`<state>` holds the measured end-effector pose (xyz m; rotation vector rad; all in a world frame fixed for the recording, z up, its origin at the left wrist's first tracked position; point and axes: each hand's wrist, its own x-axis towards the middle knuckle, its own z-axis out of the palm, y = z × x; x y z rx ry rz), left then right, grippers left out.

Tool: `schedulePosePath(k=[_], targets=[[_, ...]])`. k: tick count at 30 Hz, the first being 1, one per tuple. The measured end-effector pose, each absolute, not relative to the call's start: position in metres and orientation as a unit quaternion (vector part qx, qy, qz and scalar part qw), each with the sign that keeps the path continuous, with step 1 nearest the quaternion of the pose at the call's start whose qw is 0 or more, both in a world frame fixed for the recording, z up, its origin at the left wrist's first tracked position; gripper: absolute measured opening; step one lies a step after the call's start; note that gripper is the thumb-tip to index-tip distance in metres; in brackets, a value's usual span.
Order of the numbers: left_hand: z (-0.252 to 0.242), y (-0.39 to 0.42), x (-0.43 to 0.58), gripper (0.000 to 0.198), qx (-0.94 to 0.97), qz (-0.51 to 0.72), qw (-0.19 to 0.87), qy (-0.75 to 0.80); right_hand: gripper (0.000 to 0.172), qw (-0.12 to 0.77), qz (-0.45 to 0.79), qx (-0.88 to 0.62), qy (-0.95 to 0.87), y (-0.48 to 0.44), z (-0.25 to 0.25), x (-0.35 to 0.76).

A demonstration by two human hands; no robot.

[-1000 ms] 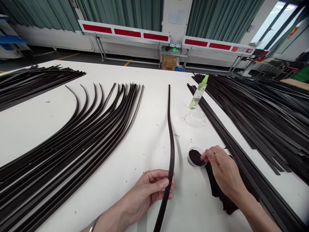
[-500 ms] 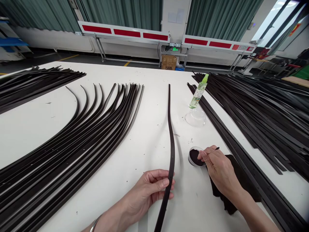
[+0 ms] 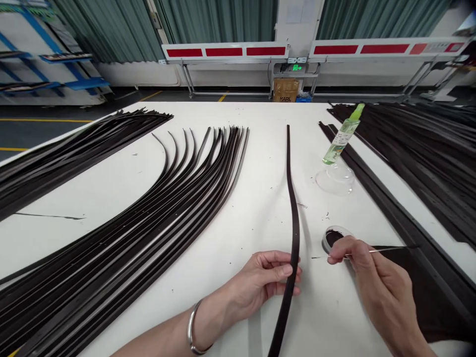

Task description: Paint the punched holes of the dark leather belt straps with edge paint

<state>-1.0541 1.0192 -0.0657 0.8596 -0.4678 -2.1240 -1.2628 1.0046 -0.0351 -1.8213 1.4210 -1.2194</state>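
A long, narrow black strip (image 3: 294, 225) curves away from me, raised off the white table at its near part. My left hand (image 3: 273, 272) pinches it between thumb and fingers, with the thumb on its left edge. Between the thumb and fingers of my right hand (image 3: 375, 272) is a thin brush (image 3: 377, 250), its fine dark tip pointing left towards the strip but apart from it. Just behind that hand stands a small clear dish (image 3: 327, 243) with black stuff in it. A dark cloth (image 3: 416, 287) lies under and beyond my right wrist.
On the white table (image 3: 260, 208), a bundle of curved black strips (image 3: 159, 223) lies left. More strips are piled at far left (image 3: 111, 141) and right (image 3: 412, 163). A green spray bottle (image 3: 342, 136) leans by a clear plastic dome (image 3: 335, 179).
My right hand has drawn back from the dish and turned, bringing the brush tip out towards the strip. My left hand keeps its hold. The whole view has swung left.
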Motion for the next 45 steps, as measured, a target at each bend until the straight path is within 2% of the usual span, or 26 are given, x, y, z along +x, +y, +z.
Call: schedulePosePath(k=[4, 11, 21, 28, 34, 45], targets=[[-0.065, 1.019, -1.055, 0.026, 0.328, -0.837, 0.397, -0.184, 0.024, 0.251, -0.459, -0.753, 0.399, 1.011, -0.037, -1.252], [-0.068, 1.017, -1.055, 0.027, 0.323, -0.842, 0.392, -0.182, 0.027, 0.214, -0.442, -0.809, 0.323, 1.010, -0.042, -1.247], [-0.070, 1.017, -1.055, 0.022, 0.310, -0.840, 0.395, -0.207, 0.024, 0.215, -0.432, -0.814, 0.322, 1.009, -0.042, -1.245], [-0.068, 1.017, -1.056, 0.022, 0.318, -0.838, 0.395, -0.204, 0.026, 0.170, -0.440, -0.827, 0.307, 1.009, -0.041, -1.241], [-0.069, 1.018, -1.057, 0.020, 0.317, -0.835, 0.405, -0.197, 0.028, 0.170, -0.433, -0.833, 0.298, 1.011, -0.045, -1.242], [-0.067, 1.018, -1.056, 0.020, 0.314, -0.833, 0.411, -0.196, 0.028, 0.221, -0.437, -0.795, 0.358, 1.017, -0.046, -1.246]])
